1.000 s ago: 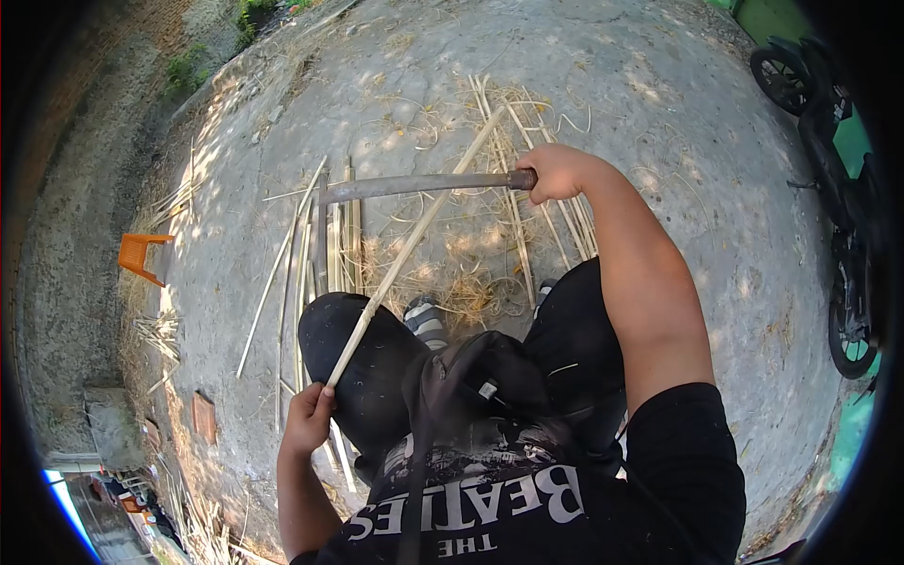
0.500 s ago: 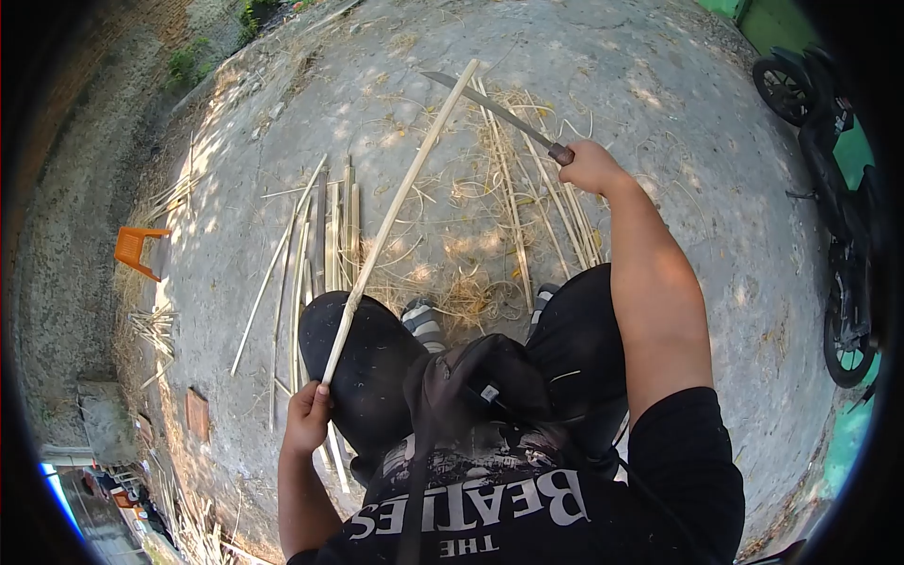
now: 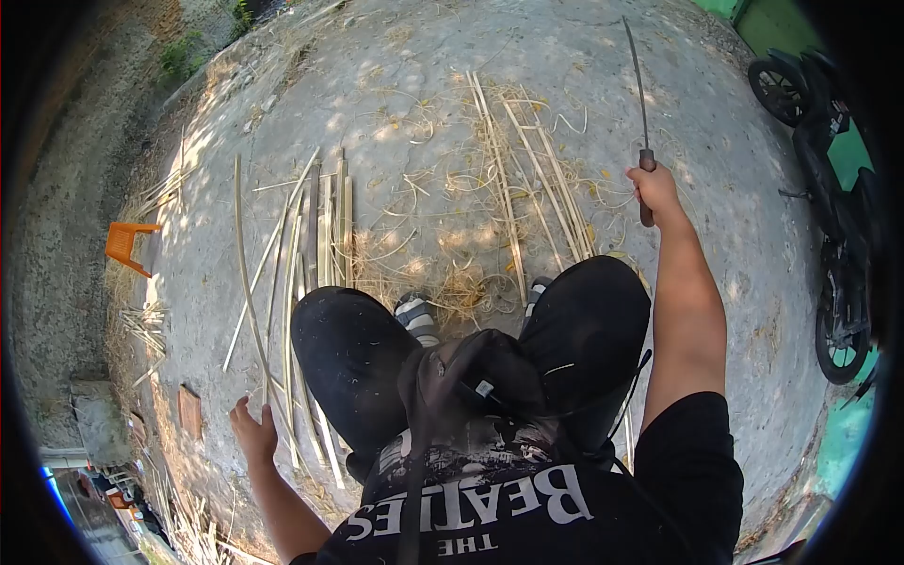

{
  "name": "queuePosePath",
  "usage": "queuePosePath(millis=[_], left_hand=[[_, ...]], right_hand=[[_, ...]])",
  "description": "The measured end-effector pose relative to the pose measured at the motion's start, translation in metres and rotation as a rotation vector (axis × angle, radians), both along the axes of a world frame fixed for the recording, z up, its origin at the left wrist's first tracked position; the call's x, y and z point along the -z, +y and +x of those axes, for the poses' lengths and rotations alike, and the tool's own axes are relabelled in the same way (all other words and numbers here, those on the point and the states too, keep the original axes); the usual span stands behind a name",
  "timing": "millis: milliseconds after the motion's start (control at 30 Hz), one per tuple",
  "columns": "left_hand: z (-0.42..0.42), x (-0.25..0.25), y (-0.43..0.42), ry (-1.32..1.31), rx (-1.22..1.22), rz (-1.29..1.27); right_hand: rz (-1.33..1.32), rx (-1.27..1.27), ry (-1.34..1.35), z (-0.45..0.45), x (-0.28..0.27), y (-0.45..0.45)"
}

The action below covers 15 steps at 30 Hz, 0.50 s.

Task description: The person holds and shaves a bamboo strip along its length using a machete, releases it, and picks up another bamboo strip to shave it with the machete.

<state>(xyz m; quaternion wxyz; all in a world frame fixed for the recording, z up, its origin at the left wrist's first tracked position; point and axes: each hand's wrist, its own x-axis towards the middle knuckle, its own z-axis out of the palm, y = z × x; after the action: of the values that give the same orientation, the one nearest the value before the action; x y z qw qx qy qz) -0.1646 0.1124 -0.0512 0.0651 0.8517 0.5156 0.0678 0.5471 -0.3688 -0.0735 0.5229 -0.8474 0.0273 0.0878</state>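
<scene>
Out to the right, my right hand [image 3: 656,193] is wrapped round the dark handle of a machete [image 3: 637,85], its long narrow blade pointing away from me. My left hand [image 3: 254,433] is low on the left, empty, with its fingers apart. Just beside those fingers is a long pale bamboo strip [image 3: 247,273], free of the hand and slightly bowed. Whether it touches the ground cannot be made out. More bamboo strips [image 3: 327,226] lie side by side by my left knee. Another group of thin strips [image 3: 504,179] lies ahead of my right knee.
Curly shavings [image 3: 461,282] litter the concrete ground between my feet. An orange plastic stool [image 3: 130,247] stands at far left, with a brick [image 3: 190,411] nearer me. A black motorbike [image 3: 829,207] is parked along the right side. More strips [image 3: 193,527] lie at lower left.
My left hand has let go of the bamboo strip, which has moved from in front of me to the left. My right hand has swung the machete rightwards, away from the strip.
</scene>
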Motion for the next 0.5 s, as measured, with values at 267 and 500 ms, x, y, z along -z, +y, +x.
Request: queuePosePath(millis=[267, 500], left_hand=[[-0.043, 0.101, -0.040, -0.059, -0.440, -0.861], [-0.072, 0.105, -0.083, 0.216, -0.585, -1.185]], right_hand=[[-0.650, 0.166, 0.310, -0.197, 0.255, -0.166], [-0.695, 0.233, 0.467, -0.316, 0.301, -0.170]])
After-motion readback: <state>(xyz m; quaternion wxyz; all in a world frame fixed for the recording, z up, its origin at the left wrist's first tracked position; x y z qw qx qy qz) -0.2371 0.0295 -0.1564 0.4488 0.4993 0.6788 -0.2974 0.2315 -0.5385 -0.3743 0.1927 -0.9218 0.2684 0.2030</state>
